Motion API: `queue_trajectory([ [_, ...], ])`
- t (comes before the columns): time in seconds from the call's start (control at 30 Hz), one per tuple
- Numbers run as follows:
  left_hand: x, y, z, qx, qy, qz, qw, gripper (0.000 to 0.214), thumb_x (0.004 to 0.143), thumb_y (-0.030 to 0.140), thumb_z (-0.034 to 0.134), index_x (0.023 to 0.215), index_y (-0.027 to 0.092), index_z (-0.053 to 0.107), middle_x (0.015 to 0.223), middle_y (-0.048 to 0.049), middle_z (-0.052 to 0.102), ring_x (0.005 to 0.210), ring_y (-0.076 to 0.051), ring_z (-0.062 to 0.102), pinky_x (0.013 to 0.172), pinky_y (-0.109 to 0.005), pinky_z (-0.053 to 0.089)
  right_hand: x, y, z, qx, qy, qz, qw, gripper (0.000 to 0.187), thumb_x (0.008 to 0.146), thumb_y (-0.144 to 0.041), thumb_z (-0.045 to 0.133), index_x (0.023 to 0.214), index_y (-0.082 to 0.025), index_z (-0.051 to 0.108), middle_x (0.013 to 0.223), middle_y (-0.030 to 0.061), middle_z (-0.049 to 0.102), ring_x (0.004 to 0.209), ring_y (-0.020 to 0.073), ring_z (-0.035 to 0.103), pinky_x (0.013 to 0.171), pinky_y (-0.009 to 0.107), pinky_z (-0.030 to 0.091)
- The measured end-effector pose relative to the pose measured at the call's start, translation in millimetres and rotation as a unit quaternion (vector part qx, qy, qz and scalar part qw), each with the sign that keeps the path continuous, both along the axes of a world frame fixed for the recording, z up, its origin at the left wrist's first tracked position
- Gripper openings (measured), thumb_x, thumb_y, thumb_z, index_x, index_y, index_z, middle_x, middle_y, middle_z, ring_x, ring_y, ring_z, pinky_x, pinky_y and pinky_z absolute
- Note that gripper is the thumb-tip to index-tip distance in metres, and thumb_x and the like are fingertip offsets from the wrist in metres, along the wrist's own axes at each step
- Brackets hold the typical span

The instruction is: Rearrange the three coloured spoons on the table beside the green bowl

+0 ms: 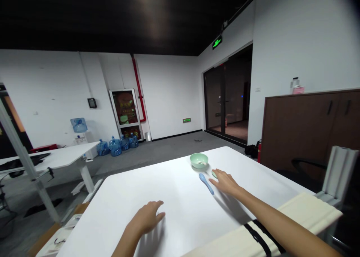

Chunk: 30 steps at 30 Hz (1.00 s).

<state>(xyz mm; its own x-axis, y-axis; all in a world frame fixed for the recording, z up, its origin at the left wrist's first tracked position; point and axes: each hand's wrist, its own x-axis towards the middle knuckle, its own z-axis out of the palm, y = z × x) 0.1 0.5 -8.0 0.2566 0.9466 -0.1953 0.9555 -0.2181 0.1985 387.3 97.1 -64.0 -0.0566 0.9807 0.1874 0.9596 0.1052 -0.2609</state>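
Observation:
My right hand [225, 183] is stretched over the white table [174, 189], thumb apart from the fingers. Just past its fingertips shows a small light green rounded piece [215, 173], like a spoon's head; the rest of it is hidden by the hand. A blue spoon [206, 184] lies left of my right thumb, its wide end pointing away from me. Beyond both stands a light green bowl [198, 160] with something small and whitish inside. My left hand [146, 215] hovers over the near left part of the table, fingers and thumb apart, holding nothing.
A cream cloth-like strip [303, 212] with black straps lies along the near right edge. A metal profile post [339, 174] rises at the right, before a brown cabinet [303, 133]. Blue water bottles [115, 146] and another white desk [70, 156] are at the left.

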Motion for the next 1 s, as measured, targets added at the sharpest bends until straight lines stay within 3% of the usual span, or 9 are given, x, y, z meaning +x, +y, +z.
queue_trajectory([
  [0.33,-1.3,-0.6,-0.1,0.001,-0.007,0.005,1.0,0.059,0.087,0.053,0.039,0.138,0.026,0.047,0.136,-0.0096,0.056,0.122,-0.028,0.053,0.101,-0.041,0.041,-1.6,5.0,20.0,0.03,0.023,0.008,0.999,0.051,0.092,-0.052,0.037,0.125,-0.017,0.057,0.121,0.0142,0.063,0.111,0.0261,0.057,0.087,0.031,0.039],
  [0.53,-1.5,0.8,0.5,0.001,-0.008,0.004,1.0,0.059,0.087,0.053,0.04,0.138,0.025,0.047,0.137,-0.0097,0.056,0.122,-0.029,0.053,0.102,-0.042,0.04,-2.8,42.6,47.8,0.022,0.022,-0.016,0.999,0.051,0.09,-0.048,0.041,0.123,-0.014,0.06,0.111,0.0149,0.068,0.108,0.0262,0.06,0.085,0.031,0.041],
  [0.7,-3.5,2.2,-0.6,0.001,-0.008,0.014,1.0,0.058,0.086,0.053,0.04,0.137,0.026,0.048,0.134,-0.0092,0.057,0.119,-0.028,0.055,0.1,-0.041,0.042,-3.5,80.4,68.6,0.031,0.013,-0.053,0.998,0.05,0.088,-0.047,0.043,0.121,-0.015,0.062,0.116,0.0163,0.066,0.11,0.0275,0.06,0.085,0.033,0.041],
  [0.83,-2.0,1.6,1.9,-0.001,-0.007,0.015,1.0,0.058,0.086,0.052,0.04,0.137,0.025,0.048,0.134,-0.0098,0.058,0.119,-0.029,0.055,0.1,-0.042,0.042,-6.2,104.4,70.1,0.014,0.001,-0.072,0.997,0.048,0.086,-0.047,0.046,0.116,-0.017,0.066,0.115,0.0161,0.067,0.108,0.0283,0.061,0.082,0.034,0.043],
  [1.0,0.3,2.2,3.5,0.0,-0.01,0.021,1.0,0.057,0.086,0.052,0.04,0.137,0.027,0.049,0.133,-0.0082,0.058,0.119,-0.029,0.055,0.1,-0.042,0.041,-14.4,126.8,58.7,-0.027,-0.007,-0.076,0.997,0.042,0.083,-0.047,0.05,0.103,-0.017,0.071,0.108,0.0156,0.069,0.101,0.0274,0.064,0.077,0.032,0.044],
])
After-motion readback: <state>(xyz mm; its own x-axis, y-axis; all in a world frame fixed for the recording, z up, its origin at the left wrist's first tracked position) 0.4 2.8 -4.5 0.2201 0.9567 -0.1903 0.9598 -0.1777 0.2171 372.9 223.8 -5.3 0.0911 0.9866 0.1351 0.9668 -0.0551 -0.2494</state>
